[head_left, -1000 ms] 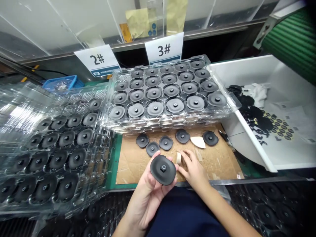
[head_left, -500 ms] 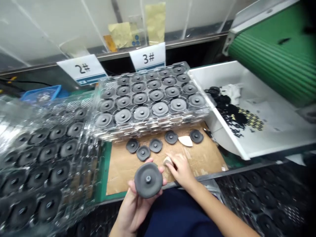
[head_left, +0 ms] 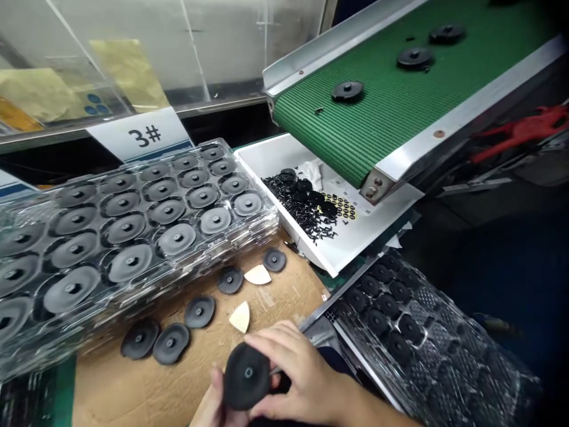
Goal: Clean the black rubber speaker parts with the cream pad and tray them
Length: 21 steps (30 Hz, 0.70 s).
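Observation:
A dark grey round rubber-like disc (head_left: pixel 240 388) with a small central hub is held low in front of me, its face tilted up toward the camera. My left hand (head_left: pixel 211 403) grips its left edge, thumb on the rim; most of those fingers are hidden or cut off below. My right hand (head_left: pixel 302 373) closes on its right edge with fingers above and thumb below. Just beyond my right hand, a white wedge-shaped pad (head_left: pixel 240 317) lies on the cardboard (head_left: pixel 271 314). A second white pad (head_left: pixel 258 274) and several similar discs (head_left: pixel 200 311) lie farther back there.
Stacked clear trays (head_left: pixel 146 234) of discs stand at the left behind the cardboard. A white bin (head_left: pixel 329 255) holds small black parts below a green conveyor (head_left: pixel 355 130) carrying discs. Another disc tray (head_left: pixel 427 350) sits low at the right.
My view has swung to the right. The right hand has let go of the white pad, which now lies on the cardboard, and has taken hold of the disc in my left hand.

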Available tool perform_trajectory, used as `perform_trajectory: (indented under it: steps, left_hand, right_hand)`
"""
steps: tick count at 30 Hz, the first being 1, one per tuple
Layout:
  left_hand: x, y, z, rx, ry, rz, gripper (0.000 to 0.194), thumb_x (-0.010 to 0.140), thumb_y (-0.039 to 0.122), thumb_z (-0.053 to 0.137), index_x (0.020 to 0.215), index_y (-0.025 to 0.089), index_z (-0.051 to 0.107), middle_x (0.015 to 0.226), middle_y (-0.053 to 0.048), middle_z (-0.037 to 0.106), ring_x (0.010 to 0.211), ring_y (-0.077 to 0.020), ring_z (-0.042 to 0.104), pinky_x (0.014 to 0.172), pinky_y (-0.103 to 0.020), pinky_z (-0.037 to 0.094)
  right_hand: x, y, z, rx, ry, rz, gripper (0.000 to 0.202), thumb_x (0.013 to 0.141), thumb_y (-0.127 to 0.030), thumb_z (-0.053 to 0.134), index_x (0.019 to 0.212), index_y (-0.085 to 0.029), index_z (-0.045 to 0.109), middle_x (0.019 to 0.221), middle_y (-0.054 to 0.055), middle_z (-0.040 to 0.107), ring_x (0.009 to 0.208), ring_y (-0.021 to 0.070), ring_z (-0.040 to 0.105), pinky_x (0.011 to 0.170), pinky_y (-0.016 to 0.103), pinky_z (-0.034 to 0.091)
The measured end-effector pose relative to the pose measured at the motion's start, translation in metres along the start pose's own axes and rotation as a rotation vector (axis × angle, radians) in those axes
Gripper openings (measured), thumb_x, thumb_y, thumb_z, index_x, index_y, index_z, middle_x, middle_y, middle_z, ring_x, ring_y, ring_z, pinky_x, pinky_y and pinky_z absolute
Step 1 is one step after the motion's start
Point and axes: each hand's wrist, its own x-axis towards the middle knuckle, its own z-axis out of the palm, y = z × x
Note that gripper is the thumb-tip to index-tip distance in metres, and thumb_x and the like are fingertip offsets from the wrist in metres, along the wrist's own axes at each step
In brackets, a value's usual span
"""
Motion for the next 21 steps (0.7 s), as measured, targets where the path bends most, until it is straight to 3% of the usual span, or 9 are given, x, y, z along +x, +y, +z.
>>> perform_trajectory:
  steps: [4,7,9,12,16,21]
  left_hand:
    - [0.024,-0.007,0.019,0.039,-0.006,-0.055,0.054,0.069,0.06,0.052,0.109,0.026,0.062,0.112,-0.012,0.065,0.099,-0.0259,0.062,0.081,-0.035,0.042]
    - [0.035,-0.011,0.028,0.084,0.037,-0.086,0.042,0.076,0.048,0.055,0.109,0.023,0.062,0.113,-0.011,0.065,0.099,-0.0232,0.061,0.081,-0.031,0.042]
    - [0.037,-0.013,0.032,0.118,0.062,-0.089,0.036,0.076,0.042,0.057,0.106,0.023,0.063,0.111,-0.01,0.066,0.098,-0.0218,0.061,0.081,-0.03,0.041]
    - [0.038,-0.013,0.035,0.146,0.095,-0.079,0.034,0.074,0.04,0.061,0.102,0.022,0.065,0.108,-0.009,0.067,0.095,-0.0205,0.062,0.08,-0.03,0.042]
    - [0.036,-0.011,0.032,0.101,0.14,-0.044,0.032,0.072,0.04,0.064,0.098,0.022,0.067,0.104,-0.008,0.069,0.091,-0.0195,0.063,0.077,-0.028,0.043]
    - [0.035,-0.012,0.025,0.031,0.177,-0.004,0.03,0.073,0.036,0.064,0.097,0.02,0.067,0.102,-0.008,0.07,0.089,-0.0187,0.065,0.075,-0.027,0.045]
  right_hand:
    - [-0.044,0.04,-0.025,-0.318,0.325,0.293,0.06,0.074,-0.044,0.062,0.126,-0.02,0.045,0.115,0.008,0.057,0.105,0.0225,0.053,0.089,0.035,0.045]
    - [-0.072,0.084,-0.05,-0.51,0.585,0.504,0.05,0.082,-0.037,0.054,0.126,-0.016,0.044,0.116,0.014,0.055,0.107,0.027,0.05,0.09,0.045,0.043]
    - [-0.08,0.113,-0.065,-0.575,0.702,0.569,0.05,0.083,-0.038,0.051,0.126,-0.013,0.043,0.116,0.018,0.053,0.108,0.0305,0.047,0.09,0.05,0.04]
    - [-0.076,0.144,-0.077,-0.637,0.772,0.603,0.053,0.081,-0.044,0.053,0.123,-0.013,0.045,0.114,0.018,0.053,0.108,0.0326,0.046,0.09,0.052,0.038]
    - [-0.064,0.152,-0.073,-0.658,0.825,0.572,0.054,0.079,-0.046,0.056,0.12,-0.013,0.048,0.116,0.018,0.052,0.11,0.0338,0.045,0.091,0.054,0.037]
    - [-0.061,0.124,-0.075,-0.642,0.997,0.458,0.037,0.086,-0.029,0.047,0.12,-0.014,0.047,0.116,0.016,0.049,0.11,0.0272,0.047,0.091,0.048,0.042]
